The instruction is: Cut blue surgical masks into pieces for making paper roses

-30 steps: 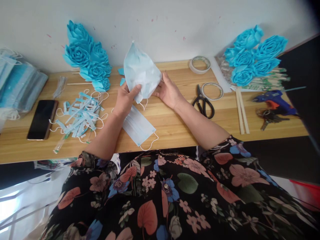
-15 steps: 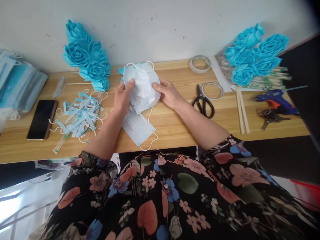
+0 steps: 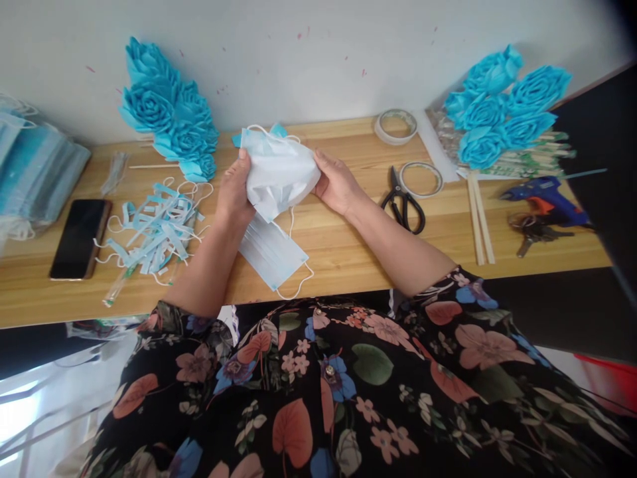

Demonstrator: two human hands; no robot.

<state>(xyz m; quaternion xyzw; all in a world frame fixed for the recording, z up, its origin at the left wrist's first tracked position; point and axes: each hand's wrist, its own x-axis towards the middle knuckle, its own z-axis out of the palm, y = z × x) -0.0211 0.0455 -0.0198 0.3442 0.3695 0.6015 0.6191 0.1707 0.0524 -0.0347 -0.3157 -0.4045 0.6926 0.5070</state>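
Between my two hands a face mask (image 3: 283,174) is spread open, its white inner side bulging toward me and a white ear loop along its top. My left hand (image 3: 235,186) grips its left edge, thumb on the near face. On the opposite edge my right hand (image 3: 338,182) pinches the mask, the fingers partly hidden behind it. Below it, a flat light-blue face mask (image 3: 276,252) lies on the wooden table (image 3: 343,259), one ear loop trailing toward the front edge. Some bright blue pieces (image 3: 277,130) show behind the held mask.
Left are cut mask strips (image 3: 159,229), a phone (image 3: 80,239), a stack of masks (image 3: 37,172) and blue paper-like roses (image 3: 172,109). Right are black scissors (image 3: 402,202), tape rolls (image 3: 397,126), wooden sticks (image 3: 480,219), a glue gun (image 3: 545,199), keys (image 3: 535,232) and more blue roses (image 3: 507,106).
My hands have moved apart slightly, and the held mask is now stretched wider with its inner side bulging. My left thumb has shifted to the mask's left edge.
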